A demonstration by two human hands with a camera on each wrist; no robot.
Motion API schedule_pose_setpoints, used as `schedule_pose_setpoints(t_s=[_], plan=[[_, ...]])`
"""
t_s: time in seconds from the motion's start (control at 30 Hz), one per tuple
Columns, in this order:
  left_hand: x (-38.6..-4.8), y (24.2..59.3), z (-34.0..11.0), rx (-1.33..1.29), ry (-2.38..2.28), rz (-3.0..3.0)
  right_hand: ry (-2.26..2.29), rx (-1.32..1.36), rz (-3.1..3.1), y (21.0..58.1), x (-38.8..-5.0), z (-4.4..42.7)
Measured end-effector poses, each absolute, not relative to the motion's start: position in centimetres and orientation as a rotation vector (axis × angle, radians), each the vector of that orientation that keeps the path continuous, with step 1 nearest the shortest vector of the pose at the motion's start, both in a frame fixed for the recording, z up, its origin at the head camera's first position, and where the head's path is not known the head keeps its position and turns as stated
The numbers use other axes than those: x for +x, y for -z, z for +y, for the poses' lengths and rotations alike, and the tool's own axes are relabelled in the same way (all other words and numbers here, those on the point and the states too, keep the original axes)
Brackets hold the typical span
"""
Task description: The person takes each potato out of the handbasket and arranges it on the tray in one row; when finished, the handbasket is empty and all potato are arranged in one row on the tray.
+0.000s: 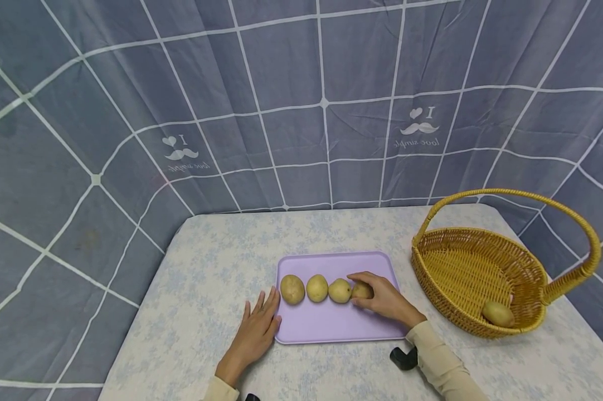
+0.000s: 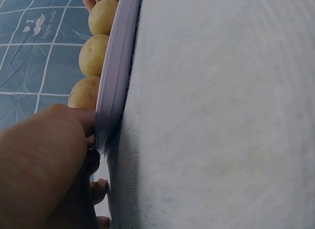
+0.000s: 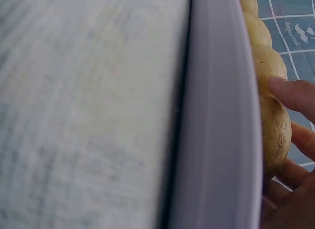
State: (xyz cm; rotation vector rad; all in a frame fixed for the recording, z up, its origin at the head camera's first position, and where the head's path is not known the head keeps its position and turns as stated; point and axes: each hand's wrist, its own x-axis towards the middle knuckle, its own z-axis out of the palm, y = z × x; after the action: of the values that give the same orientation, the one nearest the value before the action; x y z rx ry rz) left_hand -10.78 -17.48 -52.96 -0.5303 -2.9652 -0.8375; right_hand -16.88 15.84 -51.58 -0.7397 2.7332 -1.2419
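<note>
Several yellow-brown potatoes [image 1: 317, 288] lie in a row across a lilac tray [image 1: 331, 328]. With thumb and fingers on either side, my right hand [image 1: 388, 299] grips the rightmost potato [image 3: 275, 133], which sits against its neighbour. That hand partly covers it in the head view. My left hand [image 1: 255, 333] lies at the tray's left edge, fingers fairly straight and spread, beside the leftmost potato [image 1: 292, 289]. In the left wrist view its thumb side touches the tray's rim [image 2: 112, 91], and some fingers are hidden behind the hand.
A yellow wicker basket [image 1: 424, 273] with a tall handle [image 1: 512, 192] stands right of the tray, with one potato [image 1: 498, 314] inside at its near side. A pale floral cloth [image 1: 221, 262] covers the table. Blue-grey checked curtains [image 1: 291, 67] hang behind and at both sides.
</note>
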Motion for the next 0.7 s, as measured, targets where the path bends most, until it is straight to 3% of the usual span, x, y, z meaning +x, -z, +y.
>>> schedule_pose_setpoints(t_s=[0.4, 0.7], plan=[[-10.8, 53.1, -17.6, -0.500, 0.823, -2.997, 1.432, -0.653, 2.763, 48.3, -15.9, 17.9], [-10.8, 53.1, -17.6, -0.504, 0.827, -3.002, 1.560, -0.482, 2.834, 44.6, -13.0, 23.9]])
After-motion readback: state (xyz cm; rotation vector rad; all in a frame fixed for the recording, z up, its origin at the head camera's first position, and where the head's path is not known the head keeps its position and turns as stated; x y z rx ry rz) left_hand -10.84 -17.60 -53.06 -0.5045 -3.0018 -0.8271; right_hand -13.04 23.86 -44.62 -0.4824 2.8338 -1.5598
